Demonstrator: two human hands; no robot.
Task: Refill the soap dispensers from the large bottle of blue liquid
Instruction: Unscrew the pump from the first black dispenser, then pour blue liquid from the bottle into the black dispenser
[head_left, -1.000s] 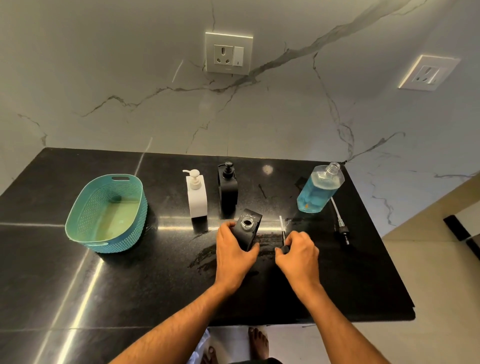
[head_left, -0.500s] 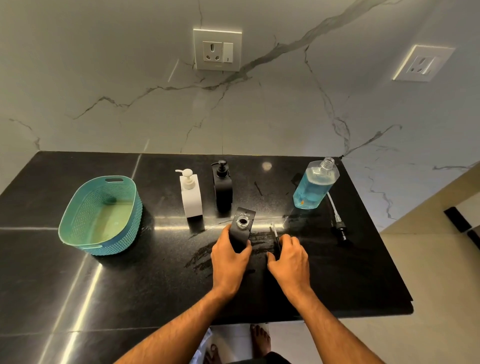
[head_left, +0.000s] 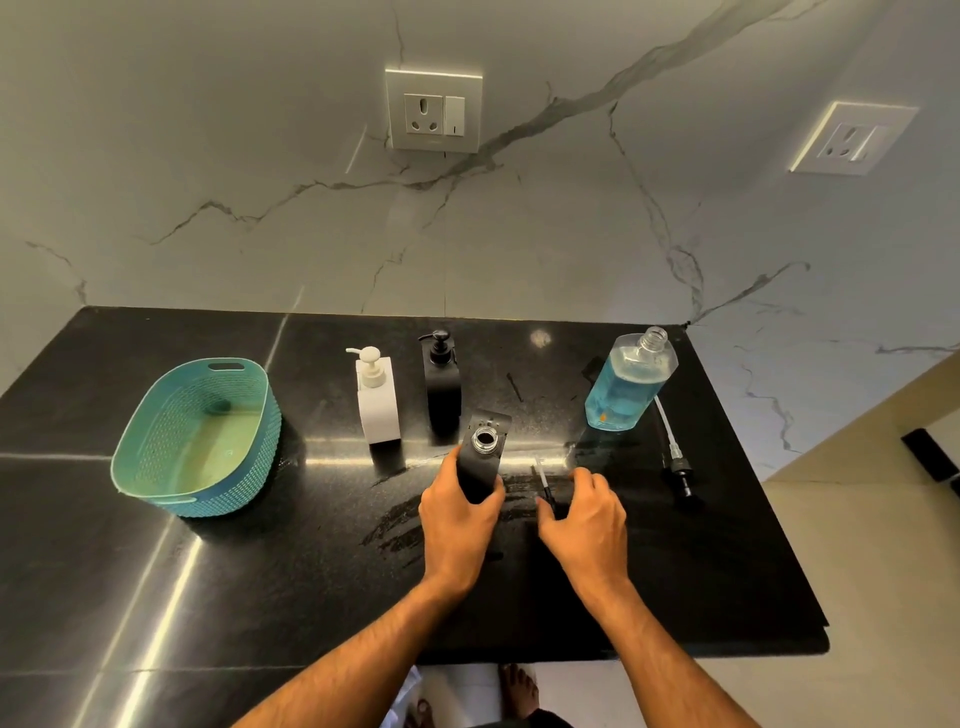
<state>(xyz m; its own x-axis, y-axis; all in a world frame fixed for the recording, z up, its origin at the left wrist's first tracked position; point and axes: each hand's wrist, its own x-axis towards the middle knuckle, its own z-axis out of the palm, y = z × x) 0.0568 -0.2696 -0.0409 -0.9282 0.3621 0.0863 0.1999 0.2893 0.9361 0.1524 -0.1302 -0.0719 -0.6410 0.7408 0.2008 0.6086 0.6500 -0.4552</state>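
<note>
My left hand (head_left: 457, 525) grips an open black soap dispenser (head_left: 482, 460) that stands tilted on the black counter (head_left: 260, 571), its round neck uncovered. Just to its right, my right hand (head_left: 589, 514) curls around that dispenser's black pump (head_left: 545, 491), pinched between thumb and fingers; the thin tube points away from me, low over the counter. The large clear bottle of blue liquid (head_left: 626, 387) stands uncapped at the back right, apart from both hands. A white dispenser (head_left: 378, 402) and a second black dispenser (head_left: 441, 387), both with pumps on, stand behind my left hand.
A teal plastic basket (head_left: 197, 441) sits at the left. The large bottle's own pump with a white tube (head_left: 675, 457) lies at the right near the counter's edge. Wet smears (head_left: 400, 525) mark the counter by my hands. A marble wall rises behind.
My right hand has lowered the pump towards the counter and loosened its fingers. My left hand keeps its hold on the open dispenser. The camera has tilted slightly.
</note>
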